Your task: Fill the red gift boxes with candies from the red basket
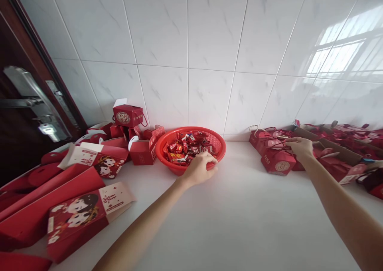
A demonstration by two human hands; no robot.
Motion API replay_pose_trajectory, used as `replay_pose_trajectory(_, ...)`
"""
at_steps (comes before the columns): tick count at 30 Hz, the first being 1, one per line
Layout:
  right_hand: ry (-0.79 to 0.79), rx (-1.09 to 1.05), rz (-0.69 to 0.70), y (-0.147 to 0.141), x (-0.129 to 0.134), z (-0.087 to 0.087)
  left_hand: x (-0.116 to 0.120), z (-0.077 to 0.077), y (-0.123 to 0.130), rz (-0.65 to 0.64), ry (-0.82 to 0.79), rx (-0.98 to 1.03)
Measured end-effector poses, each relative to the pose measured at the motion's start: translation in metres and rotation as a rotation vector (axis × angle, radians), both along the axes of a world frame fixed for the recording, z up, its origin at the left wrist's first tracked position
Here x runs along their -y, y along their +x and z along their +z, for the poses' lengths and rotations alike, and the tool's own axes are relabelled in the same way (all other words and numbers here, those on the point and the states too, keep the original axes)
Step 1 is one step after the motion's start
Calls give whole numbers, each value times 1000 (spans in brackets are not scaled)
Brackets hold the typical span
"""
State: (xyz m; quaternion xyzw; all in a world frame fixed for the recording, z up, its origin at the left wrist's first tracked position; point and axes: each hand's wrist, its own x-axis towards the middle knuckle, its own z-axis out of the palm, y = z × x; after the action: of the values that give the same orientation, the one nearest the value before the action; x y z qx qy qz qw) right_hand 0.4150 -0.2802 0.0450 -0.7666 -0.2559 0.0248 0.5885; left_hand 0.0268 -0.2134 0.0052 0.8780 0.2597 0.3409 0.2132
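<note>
A red plastic basket (pixel 220 154) holding several wrapped candies (pixel 185 145) stands near the wall. My left hand (pixel 201 168) is at its front rim, fingers bent over the candies and slightly apart, with nothing seen in them. On the right, my right hand (pixel 299 146) pinches the cord handle of a small red gift box (pixel 278 162), which sits upright among other red boxes. Its fingertips are pressed together at the top of the box.
Many red boxes and folded cartons (pixel 77 219) crowd the left side. A small red box (pixel 142 151) stands beside the basket. Cardboard trays (pixel 339 141) with red boxes line the right. A tiled wall rises behind; a door with keys is at far left.
</note>
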Motion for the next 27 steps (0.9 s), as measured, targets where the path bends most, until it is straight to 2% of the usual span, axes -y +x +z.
replay_pose_trajectory(3,-46,-58,-45,-2,-3,6,0,1,0,-5,-1,-8)
replay_pose_trajectory(6,-103,-44,-28,-2,-1,13,1,2,-1,-18,-6,-18)
replay_pose_trajectory(10,-243,70,16,-9,9,21,1,4,-2,-23,-24,-33)
replay_pose_trajectory(12,-303,165,0,-19,17,19,1,3,-1,-23,-31,-35)
replay_pose_trajectory(14,-362,315,-13,-34,24,9,1,3,-1,-24,-30,-30)
replay_pose_trajectory(15,-432,454,-12,-42,28,2,0,2,-1,-25,-27,-26)
replay_pose_trajectory(17,-596,621,111,-57,33,-16,1,1,-1,-26,-22,-22)
replay_pose_trajectory(19,-779,596,291,-66,34,-36,1,1,0,-22,-16,-25)
replay_pose_trajectory(20,-848,566,332,-67,34,-45,1,1,0,-17,-13,-29)
replay_pose_trajectory(23,-947,572,275,-60,30,-64,1,1,0,-10,-7,-36)
replay_pose_trajectory(27,-912,627,214,-43,26,-72,1,2,0,-16,-11,-39)
